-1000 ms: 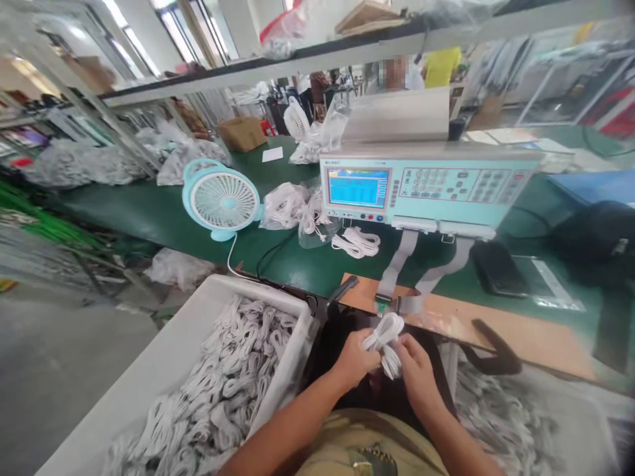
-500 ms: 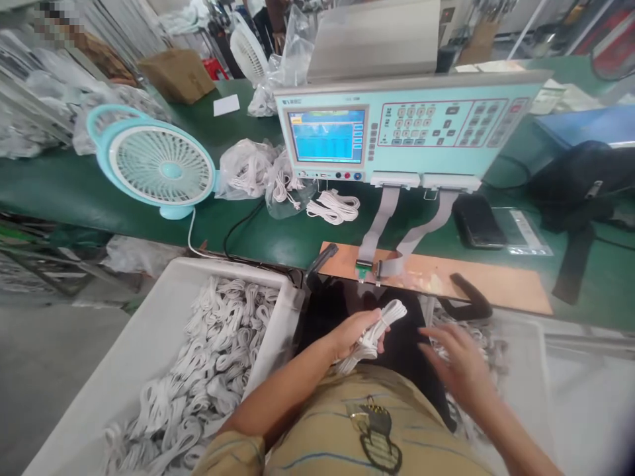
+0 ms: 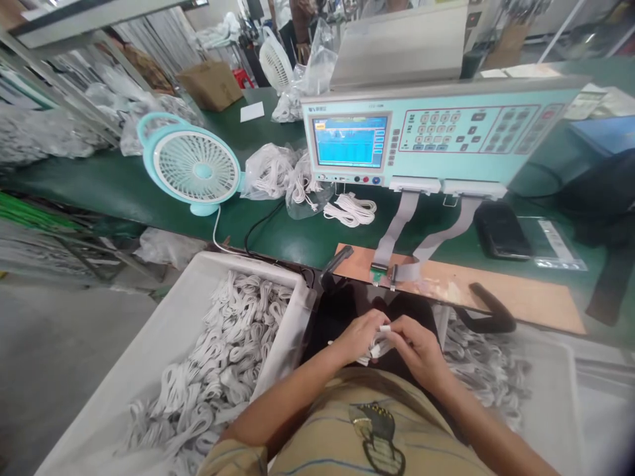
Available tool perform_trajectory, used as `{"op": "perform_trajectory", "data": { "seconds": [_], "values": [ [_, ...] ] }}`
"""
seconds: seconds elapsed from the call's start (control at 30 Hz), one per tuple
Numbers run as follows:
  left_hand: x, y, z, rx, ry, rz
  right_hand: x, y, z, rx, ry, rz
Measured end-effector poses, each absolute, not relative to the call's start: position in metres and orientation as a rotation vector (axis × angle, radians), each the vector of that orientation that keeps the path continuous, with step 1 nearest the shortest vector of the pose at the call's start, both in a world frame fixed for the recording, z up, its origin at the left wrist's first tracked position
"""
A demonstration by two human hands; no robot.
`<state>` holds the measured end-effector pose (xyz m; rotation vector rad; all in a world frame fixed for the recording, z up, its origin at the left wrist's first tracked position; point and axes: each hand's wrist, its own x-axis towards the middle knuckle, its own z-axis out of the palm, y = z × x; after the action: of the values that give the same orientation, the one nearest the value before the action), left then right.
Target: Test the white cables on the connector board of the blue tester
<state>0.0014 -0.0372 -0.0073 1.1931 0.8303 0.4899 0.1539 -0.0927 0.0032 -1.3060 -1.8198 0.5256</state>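
Observation:
My left hand point(image 3: 358, 338) is closed around a bundled white cable point(image 3: 370, 356), held low in front of my shirt. My right hand point(image 3: 415, 345) meets it from the other side, thumb and fingers pinched at a small white connector end point(image 3: 385, 328) of the same cable. Part of the bundle is hidden behind the fingers. Just beyond my hands, two flat ribbon cables point(image 3: 397, 231) run from the pale blue tester point(image 3: 446, 158) down to small connector boards point(image 3: 380, 272) on a wooden board point(image 3: 526, 301).
A white bin point(image 3: 133, 344) of white cable bundles stands at left, another bin point(image 3: 560, 383) at right. On the green table point(image 3: 282, 244) are a blue fan point(image 3: 198, 168), bagged cables point(image 3: 270, 173), loose coiled cables point(image 3: 350, 210) and a black phone-like object point(image 3: 502, 230).
My right hand, open and apart before, has come left to the cable bundle and pinches its connector end. My left hand still holds the bundle. The view has shifted slightly left.

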Motion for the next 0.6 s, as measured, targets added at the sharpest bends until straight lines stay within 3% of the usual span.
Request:
{"op": "perform_trajectory", "data": {
  "seconds": [0.1, 0.27, 0.6],
  "values": [
    [0.000, -0.039, -0.008, 1.149, 0.801, 0.475, 0.147, -0.093, -0.004, -1.355, -1.683, 0.608],
    [-0.001, -0.041, -0.011, 1.003, 0.741, 0.512, 0.139, -0.094, -0.008, -1.435, -1.555, 0.445],
    [-0.004, -0.041, -0.005, 0.893, 0.709, 0.599, 0.144, -0.099, 0.001, -1.134, -1.987, 0.329]
  ]
}}
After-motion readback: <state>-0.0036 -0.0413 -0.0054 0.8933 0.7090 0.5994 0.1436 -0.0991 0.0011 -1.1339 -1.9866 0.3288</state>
